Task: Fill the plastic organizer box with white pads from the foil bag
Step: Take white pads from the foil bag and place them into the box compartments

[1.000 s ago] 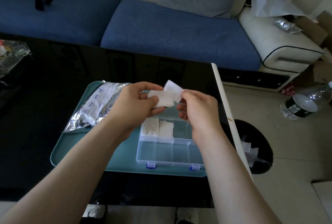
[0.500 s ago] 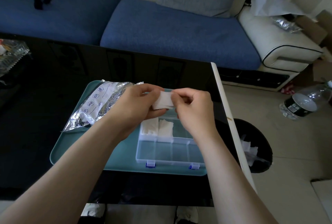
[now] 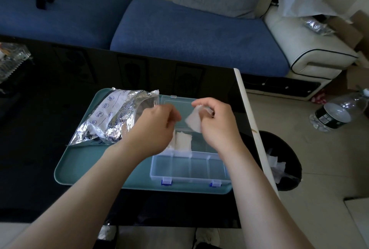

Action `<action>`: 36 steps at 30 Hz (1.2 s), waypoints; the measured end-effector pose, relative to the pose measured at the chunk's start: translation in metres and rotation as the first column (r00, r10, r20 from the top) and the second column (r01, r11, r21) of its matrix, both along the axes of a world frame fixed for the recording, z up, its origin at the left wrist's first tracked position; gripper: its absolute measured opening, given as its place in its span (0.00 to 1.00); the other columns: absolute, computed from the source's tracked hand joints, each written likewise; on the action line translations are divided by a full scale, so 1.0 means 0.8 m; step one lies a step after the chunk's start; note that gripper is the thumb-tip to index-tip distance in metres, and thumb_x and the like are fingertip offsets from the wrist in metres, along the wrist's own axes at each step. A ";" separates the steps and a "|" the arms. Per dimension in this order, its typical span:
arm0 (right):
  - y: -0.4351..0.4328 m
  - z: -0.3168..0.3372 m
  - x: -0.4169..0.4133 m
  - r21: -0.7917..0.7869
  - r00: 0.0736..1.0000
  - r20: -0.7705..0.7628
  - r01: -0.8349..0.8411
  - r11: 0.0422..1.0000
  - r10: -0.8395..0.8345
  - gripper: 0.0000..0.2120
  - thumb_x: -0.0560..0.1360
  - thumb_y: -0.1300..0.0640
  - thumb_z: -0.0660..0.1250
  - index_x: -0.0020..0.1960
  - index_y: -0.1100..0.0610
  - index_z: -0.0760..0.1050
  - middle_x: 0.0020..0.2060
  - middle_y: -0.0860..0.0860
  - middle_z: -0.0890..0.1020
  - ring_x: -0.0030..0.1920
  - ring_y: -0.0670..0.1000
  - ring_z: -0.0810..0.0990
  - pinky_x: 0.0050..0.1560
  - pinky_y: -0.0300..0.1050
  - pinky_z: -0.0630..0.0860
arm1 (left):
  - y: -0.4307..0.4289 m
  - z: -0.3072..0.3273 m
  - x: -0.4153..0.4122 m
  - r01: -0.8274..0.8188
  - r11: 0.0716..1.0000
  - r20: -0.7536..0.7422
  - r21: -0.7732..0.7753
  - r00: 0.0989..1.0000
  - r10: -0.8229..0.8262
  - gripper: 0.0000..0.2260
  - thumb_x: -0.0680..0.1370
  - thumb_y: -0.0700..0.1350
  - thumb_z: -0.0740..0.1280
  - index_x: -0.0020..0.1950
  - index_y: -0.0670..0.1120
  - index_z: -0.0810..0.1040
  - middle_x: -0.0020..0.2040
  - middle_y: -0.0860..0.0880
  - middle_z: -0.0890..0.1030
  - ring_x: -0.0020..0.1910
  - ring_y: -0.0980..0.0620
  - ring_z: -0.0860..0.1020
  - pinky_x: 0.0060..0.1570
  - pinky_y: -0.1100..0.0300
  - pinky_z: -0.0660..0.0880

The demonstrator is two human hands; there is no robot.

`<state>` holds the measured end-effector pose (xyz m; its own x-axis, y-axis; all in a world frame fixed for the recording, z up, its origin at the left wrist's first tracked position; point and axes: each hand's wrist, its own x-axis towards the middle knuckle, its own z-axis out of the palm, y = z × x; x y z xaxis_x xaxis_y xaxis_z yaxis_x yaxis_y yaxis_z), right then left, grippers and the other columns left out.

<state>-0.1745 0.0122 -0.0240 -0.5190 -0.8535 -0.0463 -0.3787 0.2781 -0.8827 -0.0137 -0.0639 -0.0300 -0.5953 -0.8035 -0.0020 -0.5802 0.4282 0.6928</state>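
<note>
A clear plastic organizer box (image 3: 189,170) with blue latches lies open on a teal tray (image 3: 89,168). Two of its far compartments hold white pads (image 3: 182,141); the near row looks bare. My right hand (image 3: 217,126) pinches a folded white pad (image 3: 194,121) above the box's far row. My left hand (image 3: 157,130) hovers just left of that pad, fingers loosely curled, holding nothing that I can see. The crumpled foil bag (image 3: 113,116) lies on the tray to the left, its mouth facing the box.
The tray sits on a black glossy table (image 3: 40,128) whose right edge is near the box. A black bin (image 3: 283,160) with white scraps stands on the floor to the right, a large water bottle (image 3: 335,112) beyond it. A blue sofa (image 3: 179,32) lies behind.
Both hands held the pad together before. Now my left hand has let go and drawn left, and my right hand has lowered the pad toward the box.
</note>
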 end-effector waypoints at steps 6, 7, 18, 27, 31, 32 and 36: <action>0.013 -0.017 -0.015 0.211 0.971 -0.235 0.006 0.977 0.045 0.17 0.81 0.62 0.71 0.68 0.52 0.76 0.54 0.52 0.81 0.49 0.47 0.80 0.38 0.30 0.68 | 0.009 -0.016 0.001 0.322 0.945 0.352 -0.066 0.893 -0.280 0.16 0.82 0.37 0.66 0.66 0.53 0.82 0.66 0.51 0.81 0.67 0.49 0.76 0.67 0.54 0.72; 0.015 -0.018 -0.016 0.222 0.969 -0.244 0.023 0.975 0.032 0.16 0.80 0.61 0.73 0.66 0.52 0.77 0.53 0.53 0.82 0.50 0.48 0.80 0.39 0.30 0.69 | 0.011 -0.020 0.000 0.348 0.936 0.387 -0.058 0.872 -0.301 0.17 0.82 0.37 0.65 0.67 0.53 0.80 0.67 0.51 0.79 0.69 0.48 0.74 0.69 0.54 0.71; 0.022 -0.044 -0.015 0.307 0.952 -0.304 0.132 0.943 -0.034 0.15 0.72 0.56 0.82 0.52 0.51 0.77 0.48 0.52 0.81 0.46 0.53 0.84 0.47 0.48 0.84 | 0.021 -0.029 -0.006 0.420 0.907 0.559 0.044 0.742 -0.370 0.23 0.83 0.36 0.62 0.76 0.54 0.73 0.78 0.52 0.64 0.74 0.43 0.63 0.71 0.43 0.68; 0.016 -0.028 0.010 0.477 0.778 -0.601 0.162 0.864 0.185 0.07 0.81 0.54 0.71 0.56 0.57 0.80 0.46 0.53 0.82 0.43 0.54 0.81 0.37 0.44 0.74 | 0.021 -0.032 -0.009 0.427 0.903 0.574 0.041 0.730 -0.371 0.20 0.84 0.39 0.61 0.74 0.54 0.74 0.72 0.56 0.71 0.72 0.42 0.66 0.70 0.42 0.68; 0.015 -0.024 0.017 0.586 0.742 -0.576 0.082 0.806 0.343 0.06 0.82 0.63 0.67 0.58 0.58 0.75 0.38 0.52 0.70 0.49 0.58 0.81 0.49 0.51 0.80 | 0.021 -0.031 -0.011 0.427 0.903 0.593 0.057 0.713 -0.374 0.20 0.85 0.40 0.60 0.76 0.54 0.73 0.76 0.55 0.69 0.73 0.40 0.65 0.72 0.41 0.67; 0.015 -0.024 0.017 0.610 0.738 -0.559 0.058 0.790 0.378 0.06 0.82 0.64 0.67 0.58 0.59 0.76 0.37 0.52 0.68 0.48 0.58 0.80 0.49 0.51 0.79 | 0.021 -0.030 -0.011 0.423 0.904 0.588 0.058 0.717 -0.374 0.21 0.85 0.39 0.60 0.76 0.55 0.73 0.77 0.55 0.68 0.73 0.40 0.65 0.73 0.42 0.66; 0.016 -0.023 0.017 0.617 0.739 -0.543 0.028 0.787 0.400 0.06 0.80 0.67 0.66 0.47 0.57 0.74 0.35 0.51 0.68 0.34 0.52 0.70 0.35 0.45 0.68 | 0.019 -0.035 -0.008 0.400 0.914 0.549 0.063 0.751 -0.367 0.23 0.84 0.37 0.59 0.75 0.56 0.73 0.75 0.54 0.74 0.73 0.41 0.66 0.72 0.43 0.68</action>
<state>-0.1611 0.0249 -0.0422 -0.4381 -0.8571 -0.2710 -0.8666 0.4829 -0.1262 -0.0203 -0.0489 -0.0577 -0.7679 -0.5167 -0.3786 -0.6280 0.7237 0.2862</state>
